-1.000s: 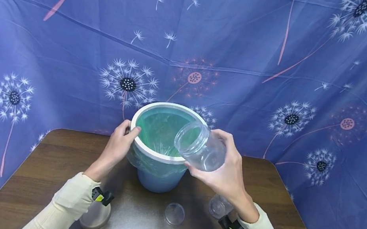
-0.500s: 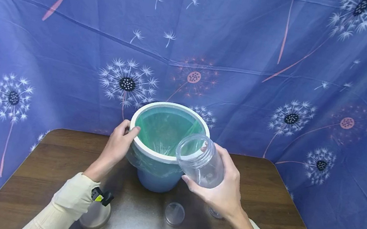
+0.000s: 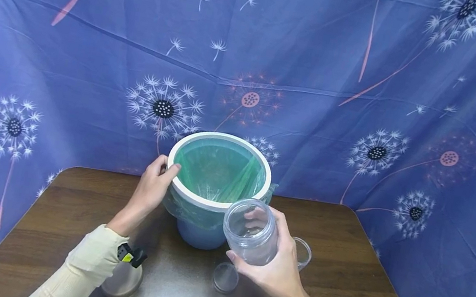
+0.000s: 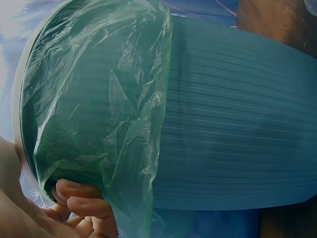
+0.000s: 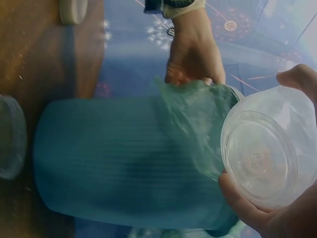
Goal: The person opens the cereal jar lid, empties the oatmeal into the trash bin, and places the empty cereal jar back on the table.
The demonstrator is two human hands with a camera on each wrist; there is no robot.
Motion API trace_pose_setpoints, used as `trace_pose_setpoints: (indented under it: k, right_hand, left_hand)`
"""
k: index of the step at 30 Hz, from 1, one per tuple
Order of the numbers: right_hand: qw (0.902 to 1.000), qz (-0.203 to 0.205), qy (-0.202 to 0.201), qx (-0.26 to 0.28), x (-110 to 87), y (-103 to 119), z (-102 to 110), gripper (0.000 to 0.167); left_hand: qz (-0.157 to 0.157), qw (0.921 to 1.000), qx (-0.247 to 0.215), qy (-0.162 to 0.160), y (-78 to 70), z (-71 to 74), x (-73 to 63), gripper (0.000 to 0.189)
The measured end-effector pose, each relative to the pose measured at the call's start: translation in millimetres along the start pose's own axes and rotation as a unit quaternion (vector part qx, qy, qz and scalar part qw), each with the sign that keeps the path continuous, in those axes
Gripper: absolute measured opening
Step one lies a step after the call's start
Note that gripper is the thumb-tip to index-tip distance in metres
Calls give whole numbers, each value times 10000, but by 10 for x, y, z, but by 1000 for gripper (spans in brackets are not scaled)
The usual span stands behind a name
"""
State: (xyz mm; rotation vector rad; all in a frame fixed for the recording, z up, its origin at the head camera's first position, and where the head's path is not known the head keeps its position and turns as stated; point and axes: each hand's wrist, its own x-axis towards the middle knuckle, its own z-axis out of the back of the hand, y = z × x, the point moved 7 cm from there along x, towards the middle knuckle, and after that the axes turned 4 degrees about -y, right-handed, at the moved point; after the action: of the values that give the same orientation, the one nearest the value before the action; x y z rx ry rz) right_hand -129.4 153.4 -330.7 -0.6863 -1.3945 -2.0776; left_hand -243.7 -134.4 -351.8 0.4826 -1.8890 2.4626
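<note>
A blue ribbed trash bin (image 3: 200, 236) with a white rim stands on the table, lined with a thin green plastic bag (image 3: 235, 182) folded over its edge. My left hand (image 3: 149, 191) grips the rim on its left side, thumb on top. In the left wrist view, its curled fingers (image 4: 86, 206) lie against the bag outside. My right hand (image 3: 276, 274) holds a clear, wide-mouthed plastic jar (image 3: 251, 244) just right of the bin's front, its lidless mouth tilted up toward the head camera. The jar's base (image 5: 257, 158) faces the right wrist camera. Nothing shows inside the jar.
A clear round lid (image 3: 226, 277) lies on the wooden table (image 3: 177, 295) before the bin. A beige round lid (image 3: 122, 281) sits near my left wrist. Behind my right hand, another clear container (image 3: 304, 253) is partly hidden. A blue dandelion-print cloth (image 3: 324, 79) hangs behind.
My right hand has drawn the jar from over the bin's rim down and toward me, turning its mouth more upward. My left hand has kept its grip on the rim.
</note>
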Motion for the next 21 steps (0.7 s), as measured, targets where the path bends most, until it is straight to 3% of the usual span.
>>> trace_pose_setpoints:
  k: [7,21]
  right_hand:
    - [9996,-29,214,169,-154,-54,-157,86]
    - [9942,-576,521,743,-326,-159,-435,81]
  left_hand:
    - [-4,10000,-46,-27,6,-3,4,24]
    - [-22,10000,-64,-54,3,-5,7,22]
